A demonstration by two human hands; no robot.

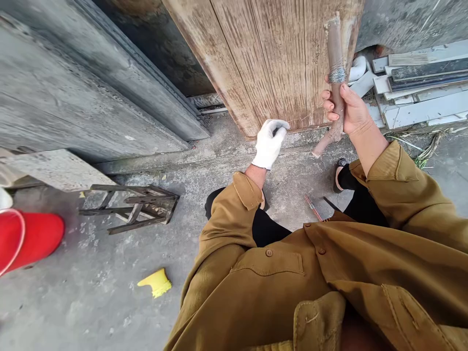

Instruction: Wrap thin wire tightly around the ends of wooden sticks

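My bare right hand is wrapped round a forked wooden stick, held upright in front of a weathered wooden panel. Thin metal wire is wound in many turns about the stick, just above my fingers. From the stick a fine strand runs left to my left hand, which wears a white glove. Its thumb and fingers are pinched together on the strand. The strand's far end cannot be made out.
A small wooden stool lies on its side at left, near a red bucket. A yellow piece and a reddish thin tool lie on the concrete. Stacked boards stand at right.
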